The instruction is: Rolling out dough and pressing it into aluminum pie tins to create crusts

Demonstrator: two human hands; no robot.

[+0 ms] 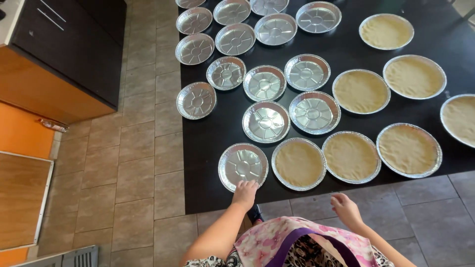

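Observation:
A black table (208, 163) carries many round foil pie pans. My left hand (245, 192) touches the near rim of an empty foil pan (242, 165) at the table's front edge. Right beside that pan sits a pan lined with pale dough (299, 163). My right hand (345, 207) hovers below the table's front edge with loosely curled fingers, holding nothing. More dough-lined pans (351, 156) fill the right side, and empty pans (265, 121) fill the middle and far left.
A tiled floor (133, 163) runs along the table's left and front. A dark cabinet with an orange-brown side (59, 59) stands at the far left. A wooden panel (22, 198) lies at the left edge. My floral apron (297, 247) shows at the bottom.

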